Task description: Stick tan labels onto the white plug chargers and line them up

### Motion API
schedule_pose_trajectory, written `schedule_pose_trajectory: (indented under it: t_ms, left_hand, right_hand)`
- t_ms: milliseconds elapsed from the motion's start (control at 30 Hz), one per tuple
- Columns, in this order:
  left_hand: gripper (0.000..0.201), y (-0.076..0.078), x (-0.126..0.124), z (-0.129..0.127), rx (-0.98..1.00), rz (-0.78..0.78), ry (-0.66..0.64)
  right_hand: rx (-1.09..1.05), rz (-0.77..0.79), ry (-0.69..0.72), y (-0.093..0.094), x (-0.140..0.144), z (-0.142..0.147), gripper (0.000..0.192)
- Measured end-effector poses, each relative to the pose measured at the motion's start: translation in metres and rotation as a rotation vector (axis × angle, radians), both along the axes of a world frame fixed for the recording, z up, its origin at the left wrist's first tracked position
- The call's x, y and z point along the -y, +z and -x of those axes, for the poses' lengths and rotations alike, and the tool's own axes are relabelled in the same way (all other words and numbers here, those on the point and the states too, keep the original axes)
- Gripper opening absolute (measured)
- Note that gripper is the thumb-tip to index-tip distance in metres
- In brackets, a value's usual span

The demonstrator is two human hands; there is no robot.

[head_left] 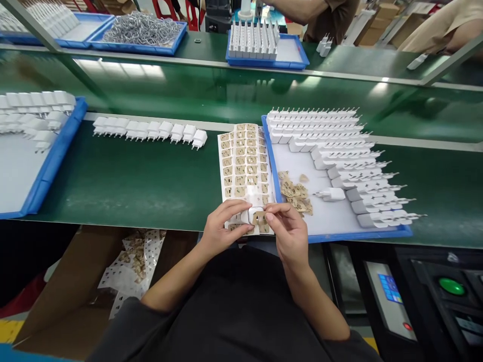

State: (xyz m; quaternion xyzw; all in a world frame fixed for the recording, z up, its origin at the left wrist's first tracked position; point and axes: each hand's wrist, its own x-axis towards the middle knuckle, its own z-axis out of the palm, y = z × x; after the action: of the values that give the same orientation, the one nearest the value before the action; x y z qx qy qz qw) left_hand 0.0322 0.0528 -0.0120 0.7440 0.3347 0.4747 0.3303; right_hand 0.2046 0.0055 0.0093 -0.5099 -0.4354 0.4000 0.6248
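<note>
My left hand (227, 221) grips a white plug adapter (249, 215) between thumb and fingers, over the near end of a sticker sheet. Beside it, my right hand (289, 229) pinches a small tan sticker (259, 217) against the adapter's end face. Under both hands lies the sticker sheet (240, 166), with rows of tan die-cut labels; its near part is partly covered. To the right, a blue-rimmed tray (268, 146) holds rows of white plug adapters (320, 130), a heap of tan paper scraps (294, 193) and a single adapter (331, 194) lying apart.
A row of white adapters (151, 129) stands on the green bench (143, 186). Another blue tray (56, 161) is at the left. Below sits a cardboard box (75, 291) with waste sheets. Behind a rail are trays, one with metal parts (143, 32), and other people's arms.
</note>
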Motion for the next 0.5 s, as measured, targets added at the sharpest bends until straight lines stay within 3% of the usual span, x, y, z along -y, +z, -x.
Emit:
schedule_pose_trajectory:
  t_ms: [500]
  left_hand:
    - [0.038, 0.0051, 0.0009, -0.0011, -0.011, -0.058, 0.014]
  right_hand:
    - [0.105, 0.015, 0.0, 0.0057, 0.0009, 0.0015, 0.006]
